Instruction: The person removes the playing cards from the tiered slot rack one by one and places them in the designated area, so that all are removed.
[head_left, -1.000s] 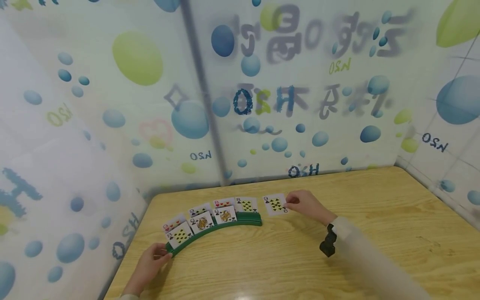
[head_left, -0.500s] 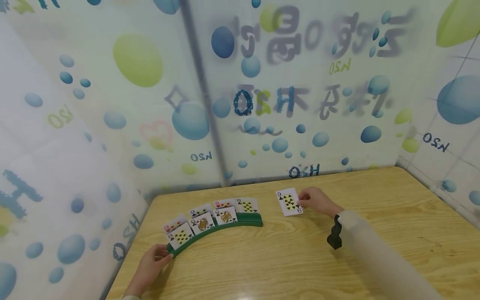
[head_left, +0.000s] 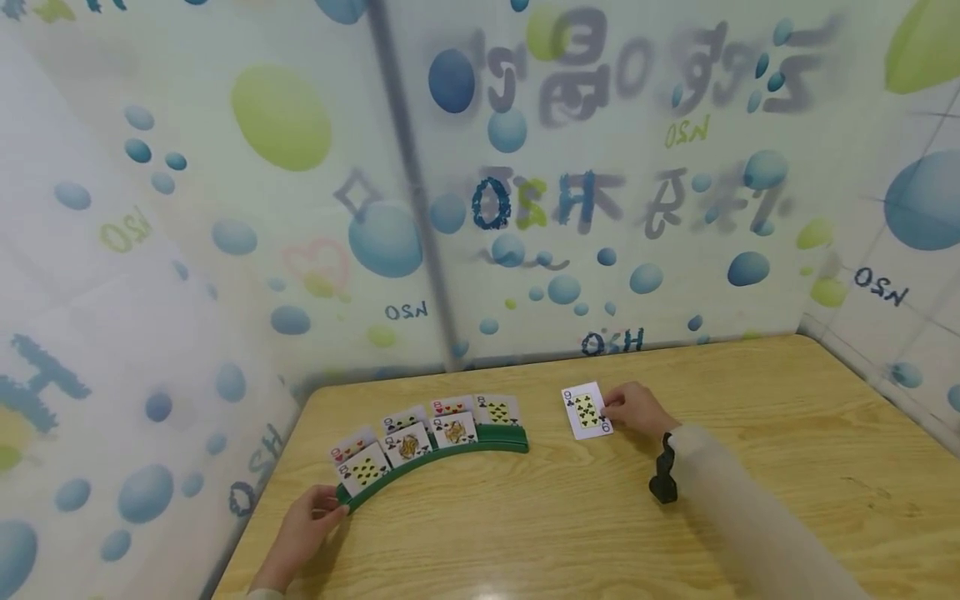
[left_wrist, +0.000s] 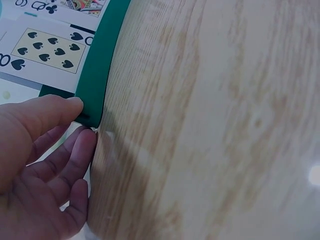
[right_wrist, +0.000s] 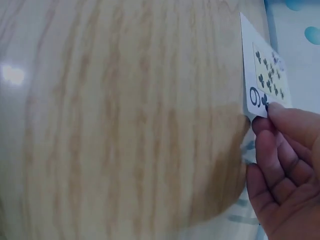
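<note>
In the head view a curved green card holder (head_left: 504, 437) stands on the table with two rows of playing cards in it. My left hand (head_left: 300, 530) grips its near left end. The left wrist view shows the thumb on the front of the green strip (left_wrist: 102, 65), beside an eight of spades (left_wrist: 49, 50). Two queens (head_left: 454, 430) stand further along the front row, and an eight (head_left: 498, 409) is at the far right end. To the right of the holder, my right hand (head_left: 634, 408) pinches a nine of clubs (head_left: 586, 410) by its lower right corner, face toward me.
The wooden table (head_left: 555, 517) reaches back to a patterned wall sheet (head_left: 510, 283) with blue and green dots. Another sheet closes off the left side (head_left: 90, 350), and a wall (head_left: 911, 275) stands at the right. A black strap (head_left: 663, 473) sits on my right wrist.
My right hand has moved the nine of clubs right, away from the holder's end, and the card now tilts more upright. My left hand stays on the holder.
</note>
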